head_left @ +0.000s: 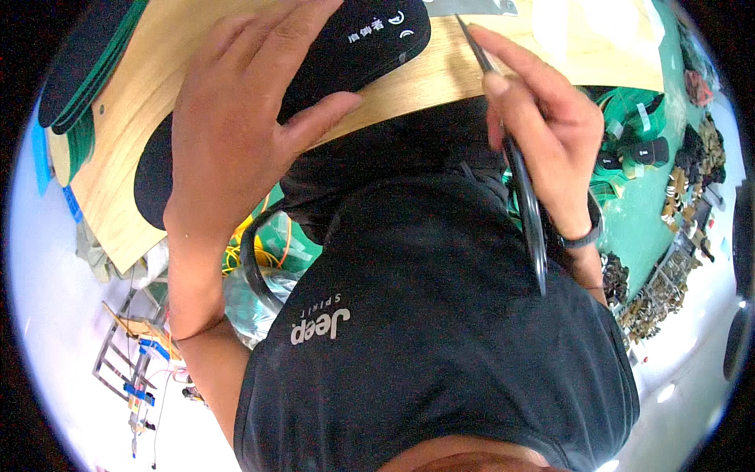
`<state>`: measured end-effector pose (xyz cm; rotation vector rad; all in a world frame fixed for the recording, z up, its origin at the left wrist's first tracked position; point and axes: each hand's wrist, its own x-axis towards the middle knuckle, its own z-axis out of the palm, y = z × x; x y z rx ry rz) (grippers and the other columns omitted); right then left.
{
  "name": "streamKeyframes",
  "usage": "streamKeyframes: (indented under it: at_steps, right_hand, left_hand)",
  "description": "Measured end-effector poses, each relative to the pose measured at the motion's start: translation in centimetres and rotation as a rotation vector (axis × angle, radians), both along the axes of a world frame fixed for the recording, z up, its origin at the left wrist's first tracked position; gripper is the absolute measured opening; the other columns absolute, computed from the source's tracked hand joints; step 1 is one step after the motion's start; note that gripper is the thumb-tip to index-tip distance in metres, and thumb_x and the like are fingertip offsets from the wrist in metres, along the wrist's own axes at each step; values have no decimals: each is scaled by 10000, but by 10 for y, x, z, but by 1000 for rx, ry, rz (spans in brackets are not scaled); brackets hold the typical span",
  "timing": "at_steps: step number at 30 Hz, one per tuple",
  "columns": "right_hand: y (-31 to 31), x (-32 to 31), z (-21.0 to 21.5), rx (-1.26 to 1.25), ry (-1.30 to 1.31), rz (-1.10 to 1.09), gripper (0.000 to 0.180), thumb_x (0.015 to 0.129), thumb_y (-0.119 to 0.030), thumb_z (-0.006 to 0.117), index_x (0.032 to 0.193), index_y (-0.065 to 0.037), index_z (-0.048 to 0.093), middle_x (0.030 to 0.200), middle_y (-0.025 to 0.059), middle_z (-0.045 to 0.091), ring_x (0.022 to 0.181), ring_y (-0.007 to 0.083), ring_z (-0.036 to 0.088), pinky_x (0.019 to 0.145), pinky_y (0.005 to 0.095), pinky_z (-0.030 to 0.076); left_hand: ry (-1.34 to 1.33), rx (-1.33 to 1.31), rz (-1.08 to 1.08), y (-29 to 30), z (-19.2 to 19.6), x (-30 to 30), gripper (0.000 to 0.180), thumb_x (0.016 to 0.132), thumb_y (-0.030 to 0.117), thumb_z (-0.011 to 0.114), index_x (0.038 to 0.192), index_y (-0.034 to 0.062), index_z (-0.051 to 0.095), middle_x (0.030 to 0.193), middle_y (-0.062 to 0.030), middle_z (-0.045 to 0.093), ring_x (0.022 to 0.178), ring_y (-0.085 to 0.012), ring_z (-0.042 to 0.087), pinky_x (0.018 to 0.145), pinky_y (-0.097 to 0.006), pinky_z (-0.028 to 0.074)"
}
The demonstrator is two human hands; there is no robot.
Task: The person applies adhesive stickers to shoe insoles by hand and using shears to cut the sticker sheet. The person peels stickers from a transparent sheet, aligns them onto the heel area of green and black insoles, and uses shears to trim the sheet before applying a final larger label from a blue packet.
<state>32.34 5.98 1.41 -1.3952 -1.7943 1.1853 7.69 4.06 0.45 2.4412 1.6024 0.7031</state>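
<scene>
Bright, even light; white glare washes the lower left and right edges. Strong fisheye bending, black corners. Centre sharp.

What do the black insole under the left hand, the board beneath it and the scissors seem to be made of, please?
Black insole: probably foam with a matte fabric face; no shine, white print. Board: looks like pale wood or plywood, with grain lines. Scissors in the right hand: dark metal, glossy along the handle.
</scene>
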Motion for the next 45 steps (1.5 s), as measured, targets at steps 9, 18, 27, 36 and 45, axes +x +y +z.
streamKeyframes:
  at_steps: [9, 18, 27, 36, 45]
  right_hand:
    - [-6, -17, -7, 18, 116, 307, 387, 894, -22, 577, 1279, -36, 613, 494, -30, 490, 475, 23, 455, 511, 192, 360]
    - [-2, -1, -3, 38, 44, 87, 340, 915, -32, 552, 1245, -21, 635, 570, -36, 553, 523, 19, 485, 530, 180, 375]
    - [-2, -4, -4, -82, 113, 139, 377, 903, 3, 549, 1276, -7, 606, 505, -57, 497, 476, 20, 458, 504, 181, 350]
    - [-2, -12, 0, -2, 54, 258, 381, 895, 21, 537, 1271, 16, 602, 489, -32, 500, 481, 23, 482, 528, 176, 386]
    - [2, -14, 2, -112, 78, 187, 365, 911, -8, 547, 1272, 5, 602, 529, -34, 509, 495, 24, 469, 511, 185, 354]
  left_hand:
    - [24, -196, 59, 14, 16, 15, 622, 709, 251, 784, 1248, 29, 567, 1212, -179, 576, 1094, -358, 551, 938, -429, 456]
    - [83, -162, 116, 9, 18, 30, 663, 736, 290, 780, 1279, -3, 540, 1232, -183, 582, 1121, -359, 543, 949, -418, 459]
    - [45, -157, 109, 10, 18, 30, 701, 727, 292, 785, 1309, 7, 516, 1242, -195, 582, 1127, -371, 545, 948, -432, 458]
    - [-24, -162, 89, 11, 12, 26, 719, 729, 265, 784, 1332, 12, 486, 1213, -204, 599, 1094, -386, 571, 924, -438, 469]
    - [-37, -153, 75, 10, 10, 24, 712, 734, 246, 787, 1337, 14, 486, 1200, -203, 603, 1083, -383, 572, 907, -433, 477]
